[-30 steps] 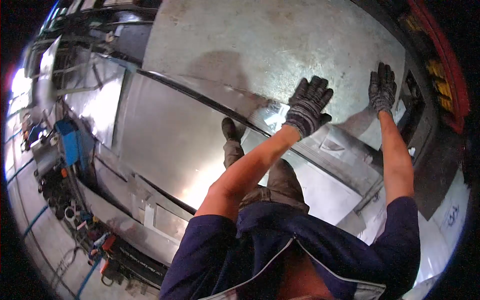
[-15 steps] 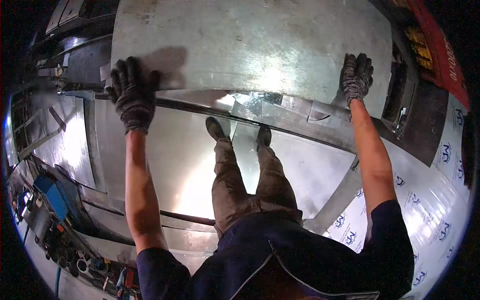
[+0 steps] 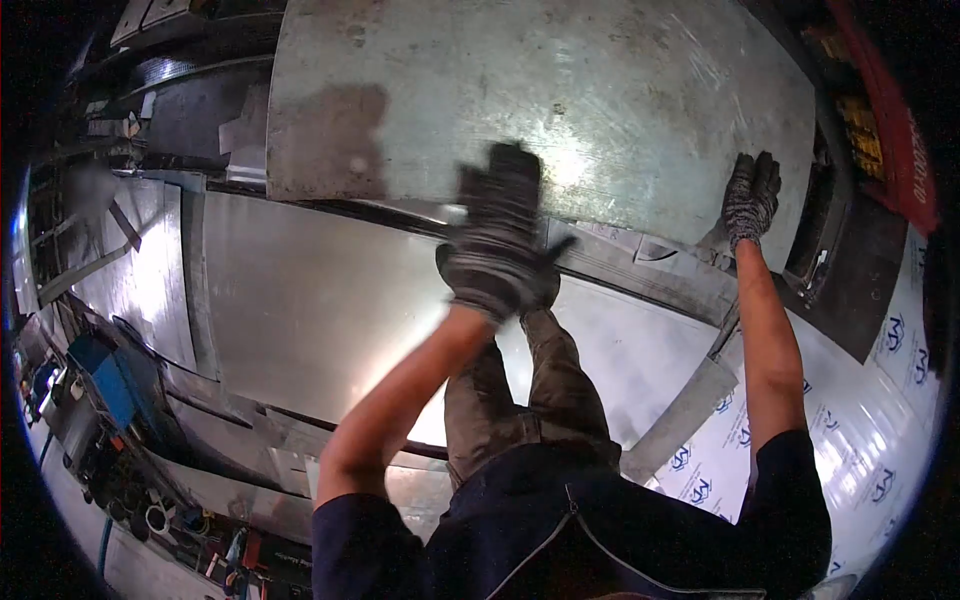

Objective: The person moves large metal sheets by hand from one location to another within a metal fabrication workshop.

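Observation:
A large grey metal sheet with scuffs spans the top of the view. Flat on its right part, close to the near edge, lies my right hand in a grey and black knit glove, fingers extended. My left hand, gloved the same way, is blurred by motion in front of the sheet's near edge at the middle. Its fingers point forward and the thumb stands apart, with nothing in the grasp. Beyond the near edge, narrower metal strips show beneath the sheet.
Bright bare sheets lie around my legs. White film with blue logos covers sheets at the right. Tools and clutter fill the lower left beside a blue box. A red beam runs along the upper right.
My left hand has left the sheet's left corner and swung right to the middle. The large sheet has shifted right and a little toward me, with my right hand still on it.

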Motion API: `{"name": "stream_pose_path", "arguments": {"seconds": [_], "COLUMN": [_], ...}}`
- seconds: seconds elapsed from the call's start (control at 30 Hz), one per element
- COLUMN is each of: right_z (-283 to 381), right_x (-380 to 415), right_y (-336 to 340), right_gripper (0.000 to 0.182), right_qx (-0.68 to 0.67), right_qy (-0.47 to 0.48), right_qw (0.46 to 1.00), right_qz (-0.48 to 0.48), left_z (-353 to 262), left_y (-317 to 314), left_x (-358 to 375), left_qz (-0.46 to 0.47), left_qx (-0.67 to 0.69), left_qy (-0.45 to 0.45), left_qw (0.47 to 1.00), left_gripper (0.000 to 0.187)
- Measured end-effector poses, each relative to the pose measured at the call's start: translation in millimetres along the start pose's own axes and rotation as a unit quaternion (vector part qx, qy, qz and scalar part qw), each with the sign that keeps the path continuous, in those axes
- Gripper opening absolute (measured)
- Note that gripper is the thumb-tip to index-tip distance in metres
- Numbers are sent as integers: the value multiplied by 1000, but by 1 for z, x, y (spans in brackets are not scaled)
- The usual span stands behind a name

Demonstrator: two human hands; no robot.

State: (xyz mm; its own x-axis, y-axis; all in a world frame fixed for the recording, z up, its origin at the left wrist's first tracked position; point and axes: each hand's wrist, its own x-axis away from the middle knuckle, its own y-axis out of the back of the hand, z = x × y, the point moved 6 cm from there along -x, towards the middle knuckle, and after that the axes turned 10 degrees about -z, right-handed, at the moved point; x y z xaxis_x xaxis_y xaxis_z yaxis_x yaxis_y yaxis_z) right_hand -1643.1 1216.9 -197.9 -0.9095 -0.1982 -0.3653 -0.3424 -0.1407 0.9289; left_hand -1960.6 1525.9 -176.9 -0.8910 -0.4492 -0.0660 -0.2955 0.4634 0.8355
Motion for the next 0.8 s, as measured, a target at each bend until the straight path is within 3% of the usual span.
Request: {"name": "stream_pose_path", "arguments": {"seconds": [0.07, 0.17, 0.23, 0.33, 0.4, 0.47, 0.57, 0.67, 0.8], "right_z": [5, -1, -2, 3, 10, 4, -4, -6, 6], "right_x": [0, -3, -3, -1, 2, -2, -1, -1, -1], "right_y": [4, -2, -3, 0, 3, 0, -5, -7, 4], "right_gripper": [66, 64, 63, 63, 62, 61, 59, 59, 60], "right_qx": [-7, -22, -27, -34, -91, -83, -55, -40, -2], "right_qy": [-20, -7, -7, 0, -30, -11, 19, 24, -12], "right_qw": [1000, 1000, 999, 999, 995, 996, 998, 998, 1000], "right_qz": [-3, -17, -17, -15, -14, -16, -29, -47, -26], "left_z": [-44, -32, 5, 92, 148, 175, 190, 204, 276], "left_y": [-21, -19, 3, 57, 94, 124, 140, 141, 124], "left_x": [4, 0, 2, 3, 7, 1, -9, -32, -76], "left_qz": [53, 35, 12, -29, -121, -146, -179, -163, -105], "left_qx": [74, 58, 54, -140, -239, -295, -295, -235, -58], "left_qy": [-81, -82, -44, 43, 66, 93, 109, 142, 127], "left_qw": [993, 994, 997, 989, 961, 940, 932, 948, 985], "left_gripper": [97, 95, 96, 98, 86, 80, 80, 65, 49]}}
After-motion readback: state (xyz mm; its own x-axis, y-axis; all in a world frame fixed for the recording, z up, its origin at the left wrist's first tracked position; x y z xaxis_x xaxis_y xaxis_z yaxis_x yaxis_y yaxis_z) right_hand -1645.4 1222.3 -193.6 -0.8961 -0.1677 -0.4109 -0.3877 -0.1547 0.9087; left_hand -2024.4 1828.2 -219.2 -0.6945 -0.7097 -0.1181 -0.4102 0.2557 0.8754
